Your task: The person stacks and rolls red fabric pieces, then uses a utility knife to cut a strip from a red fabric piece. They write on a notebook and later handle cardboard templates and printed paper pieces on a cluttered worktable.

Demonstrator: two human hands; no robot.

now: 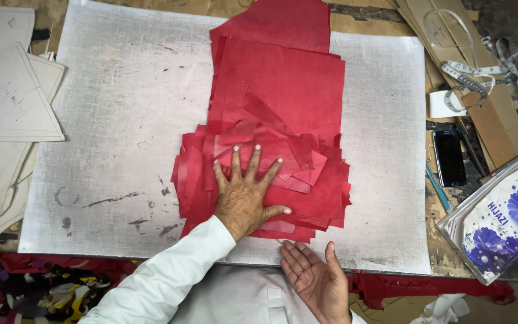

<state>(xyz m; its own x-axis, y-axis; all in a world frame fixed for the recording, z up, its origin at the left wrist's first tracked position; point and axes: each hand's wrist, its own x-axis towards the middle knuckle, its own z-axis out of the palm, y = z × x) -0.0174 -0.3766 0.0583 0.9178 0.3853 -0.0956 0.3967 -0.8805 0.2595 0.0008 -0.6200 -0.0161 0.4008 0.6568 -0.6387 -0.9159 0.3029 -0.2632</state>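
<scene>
From the head camera, the left hand (244, 195) presses flat, fingers spread, on a pile of red cloth pieces (271, 150) lying mid-board on a scuffed grey board (103, 120). The right hand (318, 279) hovers open, palm up, holding nothing, at the board's near edge. A phone (449, 157), tape measure (472, 81) and what seems a flowered packet (502, 222) lie right; 1 stack of pale patterns (7, 102) lies left.

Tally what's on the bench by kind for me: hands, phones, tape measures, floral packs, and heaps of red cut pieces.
Hands: 2, the left hand pressed flat on the red heap, the right hand palm up at the bench edge
Heap of red pieces: 1
Phone: 1
Tape measure: 1
Floral pack: 1
Total: 6
</scene>
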